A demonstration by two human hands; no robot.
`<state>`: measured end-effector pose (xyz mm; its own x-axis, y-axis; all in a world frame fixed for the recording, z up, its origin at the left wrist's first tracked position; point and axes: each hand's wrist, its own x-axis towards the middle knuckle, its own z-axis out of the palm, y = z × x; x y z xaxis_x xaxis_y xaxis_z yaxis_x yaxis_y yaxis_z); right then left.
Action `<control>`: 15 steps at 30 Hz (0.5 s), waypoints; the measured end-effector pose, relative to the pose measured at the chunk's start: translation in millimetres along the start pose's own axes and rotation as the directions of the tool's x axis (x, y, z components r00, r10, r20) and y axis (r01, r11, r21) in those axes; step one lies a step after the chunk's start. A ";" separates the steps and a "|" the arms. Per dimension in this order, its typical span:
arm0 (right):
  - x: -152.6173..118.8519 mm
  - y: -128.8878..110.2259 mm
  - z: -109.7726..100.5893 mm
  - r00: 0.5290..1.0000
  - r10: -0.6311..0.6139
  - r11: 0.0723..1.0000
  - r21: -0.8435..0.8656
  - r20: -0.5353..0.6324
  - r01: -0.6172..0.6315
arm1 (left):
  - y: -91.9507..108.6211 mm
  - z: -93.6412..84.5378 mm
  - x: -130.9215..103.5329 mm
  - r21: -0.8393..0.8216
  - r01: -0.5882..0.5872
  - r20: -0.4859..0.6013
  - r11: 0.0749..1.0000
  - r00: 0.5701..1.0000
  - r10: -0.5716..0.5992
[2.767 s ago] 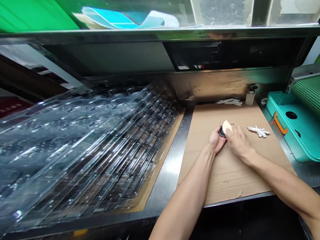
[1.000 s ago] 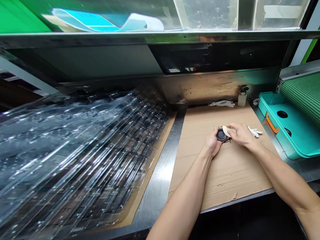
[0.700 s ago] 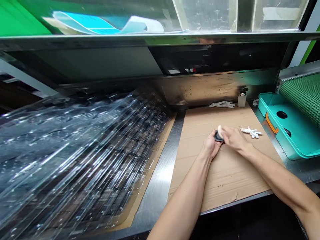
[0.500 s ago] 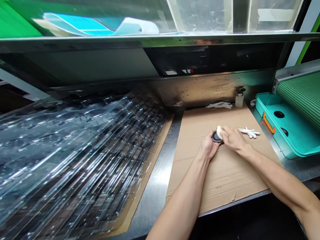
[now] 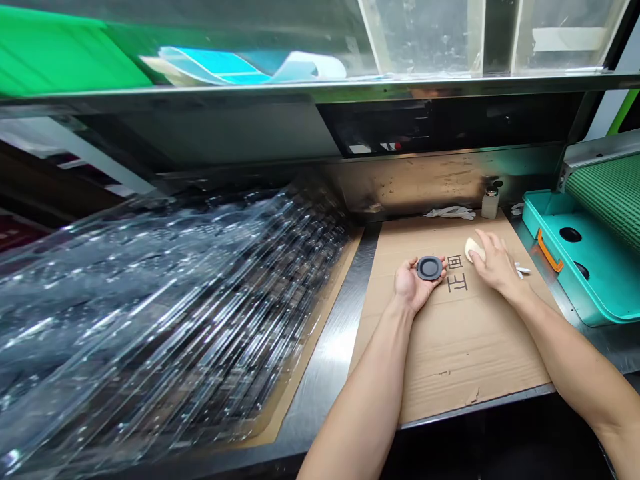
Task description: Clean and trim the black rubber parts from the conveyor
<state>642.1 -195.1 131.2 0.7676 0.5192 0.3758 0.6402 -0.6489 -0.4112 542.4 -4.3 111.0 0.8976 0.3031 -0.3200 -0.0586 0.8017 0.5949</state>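
Observation:
A small dark grey, rounded dish-like part (image 5: pixel 429 268) with a raised rim rests in my left hand (image 5: pixel 413 285), its fingers curled around the edges. To the right, my right hand (image 5: pixel 493 261) grips a cream-coloured pad (image 5: pixel 474 251), perhaps a sponge, a short way above the cardboard sheet (image 5: pixel 450 347). The pad and the dark part are apart. Between my hands, black handwritten characters show on the cardboard. A white glove (image 5: pixel 523 270) lies partly hidden behind my right hand.
Stacked clear plastic trays (image 5: pixel 200 320) fill the left side. A teal bin (image 5: pixel 607 300) with black round parts stands right, beside a green conveyor belt (image 5: pixel 610 193). At the back are a small bottle (image 5: pixel 490 202) and white gloves (image 5: pixel 451 213). A metal shelf (image 5: pixel 280 93) crosses overhead.
My right hand has moved the cream pad off the dark part and away to the right. The dark part stays in my left hand, now fully visible. The view has shifted slightly left.

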 end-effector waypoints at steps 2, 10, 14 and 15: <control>0.1 0.0 -12.2 0.999 0.043 0.991 -0.125 0.022 -0.040 | -0.6 1.0 0.1 0.022 -0.002 0.021 1.000 1.000 0.001; 3.7 6.9 -35.5 0.896 0.294 0.911 -0.380 0.334 -0.158 | -8.2 2.2 -3.3 0.369 -0.421 -0.009 0.829 0.890 0.456; 4.6 10.2 -22.7 0.899 0.286 0.918 -0.364 0.332 -0.158 | -16.2 8.3 -12.4 0.444 -0.622 0.101 0.645 0.750 0.654; 4.6 10.7 -20.0 0.905 0.275 0.922 -0.355 0.323 -0.153 | -18.4 10.0 -14.4 0.432 -0.638 0.131 0.638 0.744 0.656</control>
<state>651.9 -210.7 145.2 0.8809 0.4714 -0.0415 0.4618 -0.8755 -0.1421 534.9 -28.5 112.0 0.6861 0.6838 0.2483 -0.4215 0.0955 0.9018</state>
